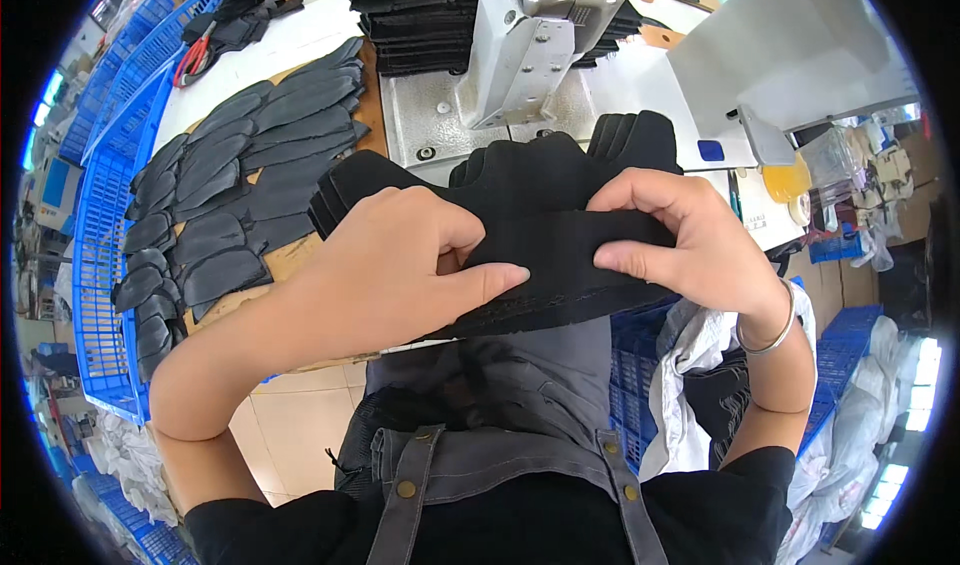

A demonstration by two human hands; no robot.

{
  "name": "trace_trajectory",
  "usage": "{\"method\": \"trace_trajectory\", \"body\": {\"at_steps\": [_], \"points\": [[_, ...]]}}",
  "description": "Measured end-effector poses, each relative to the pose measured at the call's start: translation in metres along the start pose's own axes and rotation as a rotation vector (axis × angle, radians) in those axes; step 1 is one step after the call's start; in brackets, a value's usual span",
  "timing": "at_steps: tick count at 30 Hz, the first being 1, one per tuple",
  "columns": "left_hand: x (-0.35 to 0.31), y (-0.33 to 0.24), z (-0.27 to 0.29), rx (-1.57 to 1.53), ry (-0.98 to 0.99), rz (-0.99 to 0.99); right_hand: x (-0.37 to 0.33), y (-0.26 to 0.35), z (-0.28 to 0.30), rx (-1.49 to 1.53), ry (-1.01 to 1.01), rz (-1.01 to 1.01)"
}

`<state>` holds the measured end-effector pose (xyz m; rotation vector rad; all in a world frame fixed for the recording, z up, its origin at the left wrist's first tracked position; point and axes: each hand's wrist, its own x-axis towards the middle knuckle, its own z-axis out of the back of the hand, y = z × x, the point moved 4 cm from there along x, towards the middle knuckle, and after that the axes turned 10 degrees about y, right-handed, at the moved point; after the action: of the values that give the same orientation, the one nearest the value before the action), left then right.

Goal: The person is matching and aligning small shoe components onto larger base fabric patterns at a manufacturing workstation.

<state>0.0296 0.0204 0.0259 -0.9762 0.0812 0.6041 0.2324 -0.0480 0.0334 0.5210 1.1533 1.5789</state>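
In front of my body, over the near edge of the table, I hold a black fabric piece (560,250) with a wavy far edge and a stitched line along its near edge. More black layers of like shape show fanned behind it at both ends. My left hand (425,250) is closed on its left part, thumb on top, the other fingers curled and partly hidden. My right hand (685,230) pinches the right part between thumb and forefinger. Just beyond the fabric stands a sewing machine (525,60), its head above a metal bed plate.
Dark grey curved pieces (215,230) lie in overlapping rows at left, beside red-handled scissors (195,60). A stack of black pieces (415,30) stands behind the machine bed. A blue basket (95,295) flanks the table's left; another blue basket (630,375) sits below my right arm.
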Motion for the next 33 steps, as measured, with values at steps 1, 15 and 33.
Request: {"method": "trace_trajectory", "body": {"at_steps": [1,15,33], "points": [[-0.001,-0.001,-0.001,-0.005,0.001,0.001,0.0,0.002,-0.002,-0.058,-0.006,0.041],[-0.003,-0.004,-0.004,0.085,-0.088,-0.042,0.002,0.001,-0.003,-0.162,-0.028,0.072],[-0.002,0.0,0.01,0.152,-0.104,-0.217,0.017,0.026,-0.008,-0.485,0.027,0.106]]}}
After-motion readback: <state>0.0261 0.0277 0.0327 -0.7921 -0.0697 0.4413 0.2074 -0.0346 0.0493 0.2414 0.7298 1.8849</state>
